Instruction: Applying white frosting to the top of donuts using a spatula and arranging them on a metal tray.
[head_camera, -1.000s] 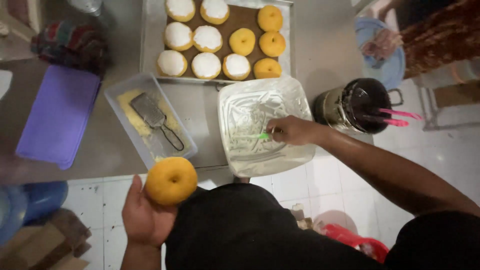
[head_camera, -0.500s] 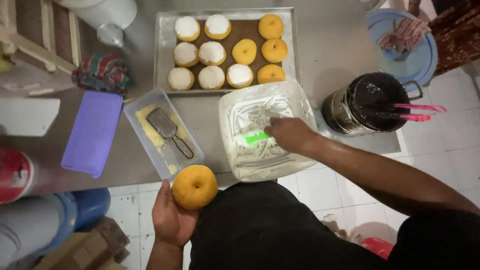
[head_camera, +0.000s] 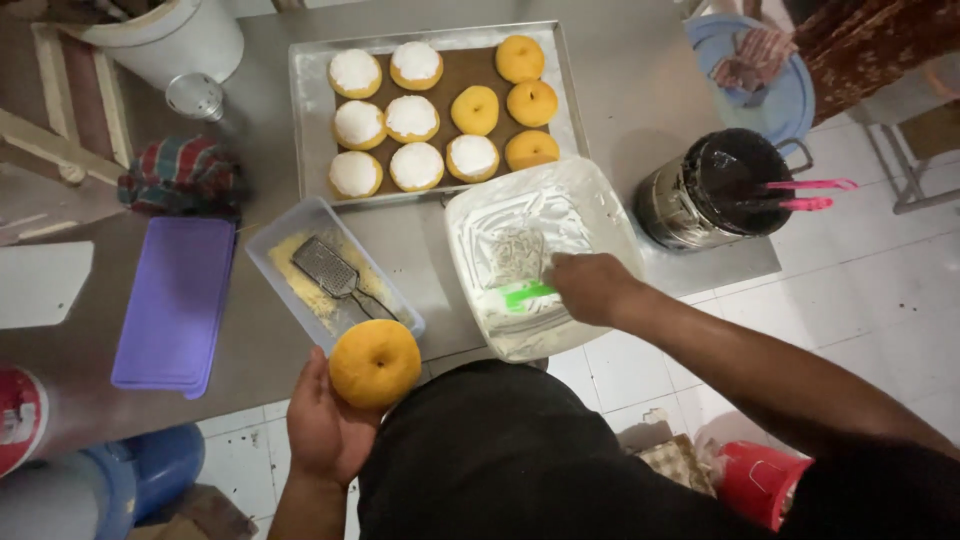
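Bun (head_camera: 375, 362), plain and golden, sits in my left hand (head_camera: 325, 425), fingers cupped under it, held off the table's near edge just below the grater tub (head_camera: 335, 285). A second ago it sat lower and further left against my body; now it is raised closer to the tub's near corner, so I judge it is coming up to be iced. My right hand (head_camera: 590, 288) is closed around the green spatula (head_camera: 525, 296), its blade down in the white icing of the clear tub (head_camera: 545, 255) at the near edge. Earlier the hand was nearer the tub's middle; it has drawn toward the near right side, gathering icing, I think. Beyond, the tray (head_camera: 440, 105) holds seven iced buns and four plain ones, unchanged. A purple lid (head_camera: 175, 305) lies toward the left edge, a black pot (head_camera: 715, 190) with pink tongs at the right edge.
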